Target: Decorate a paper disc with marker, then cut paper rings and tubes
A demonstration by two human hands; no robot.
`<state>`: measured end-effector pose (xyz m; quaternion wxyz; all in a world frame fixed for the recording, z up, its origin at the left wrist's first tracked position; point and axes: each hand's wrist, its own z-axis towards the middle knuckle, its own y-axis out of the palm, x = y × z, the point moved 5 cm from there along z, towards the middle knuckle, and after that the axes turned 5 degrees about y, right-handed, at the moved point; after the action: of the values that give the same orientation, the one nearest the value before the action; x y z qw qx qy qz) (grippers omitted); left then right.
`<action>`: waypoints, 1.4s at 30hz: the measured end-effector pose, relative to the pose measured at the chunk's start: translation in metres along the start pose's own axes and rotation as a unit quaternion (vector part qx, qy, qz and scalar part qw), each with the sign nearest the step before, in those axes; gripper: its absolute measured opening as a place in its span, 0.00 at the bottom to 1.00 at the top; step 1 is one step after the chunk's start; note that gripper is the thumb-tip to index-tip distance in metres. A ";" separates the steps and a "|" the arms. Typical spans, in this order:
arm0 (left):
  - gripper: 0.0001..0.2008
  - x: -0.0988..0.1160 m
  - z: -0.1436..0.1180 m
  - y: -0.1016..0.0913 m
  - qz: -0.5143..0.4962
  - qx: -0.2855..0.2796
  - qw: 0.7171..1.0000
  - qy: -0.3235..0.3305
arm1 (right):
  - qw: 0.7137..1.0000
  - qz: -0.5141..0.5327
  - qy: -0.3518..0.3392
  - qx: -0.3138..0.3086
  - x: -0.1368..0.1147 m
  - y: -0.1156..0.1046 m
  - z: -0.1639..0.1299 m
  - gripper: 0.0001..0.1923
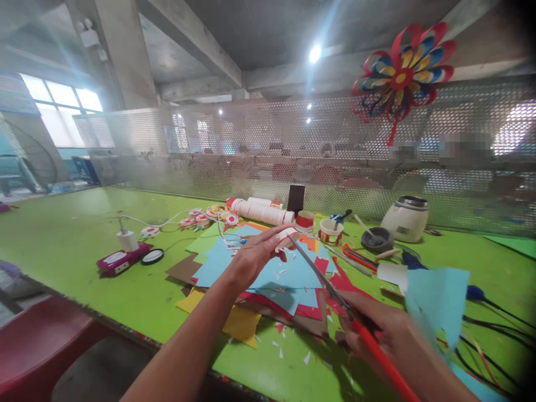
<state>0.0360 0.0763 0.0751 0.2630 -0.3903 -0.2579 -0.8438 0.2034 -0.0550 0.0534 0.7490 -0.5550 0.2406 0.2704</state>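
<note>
Head view shows, just above frame centre, a small white-and-red paper piece [288, 239] pinched in the left hand's [255, 254] fingertips; it looks light, thin and easily creased, best held by its edge. Red-handled scissors [330, 290] gripped in the closed right hand [377, 329], lower right, reach their blades to it, over the stack of coloured paper sheets [268, 273] on the green table [62, 234].

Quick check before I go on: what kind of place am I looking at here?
Most likely a paper-craft workshop in an industrial hall. Cut coloured paper sheets cover a green table, the right hand works red-handled scissors, and a finished paper flower hangs on the perforated metal screen.
</note>
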 end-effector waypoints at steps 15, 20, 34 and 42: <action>0.22 -0.009 0.001 -0.001 -0.034 -0.013 0.998 -0.059 | 0.999 -0.027 0.005 -0.021 0.006 0.001 0.006 0.15; 0.21 -0.011 0.001 -0.003 -0.026 0.000 0.997 -0.067 | 0.999 -0.013 0.017 -0.026 0.005 0.002 0.005 0.17; 0.18 -0.010 0.000 -0.005 -0.030 0.010 0.998 -0.053 | 0.998 -0.017 0.002 -0.063 -0.003 0.003 0.005 0.14; 0.19 -0.005 0.000 -0.004 0.010 0.011 0.999 -0.038 | 0.999 0.004 0.010 -0.035 -0.005 0.005 0.000 0.11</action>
<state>0.0364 0.0802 0.0699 0.2656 -0.4221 -0.2731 -0.8226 0.1962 -0.0547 0.0531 0.7258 -0.5823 0.2406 0.2760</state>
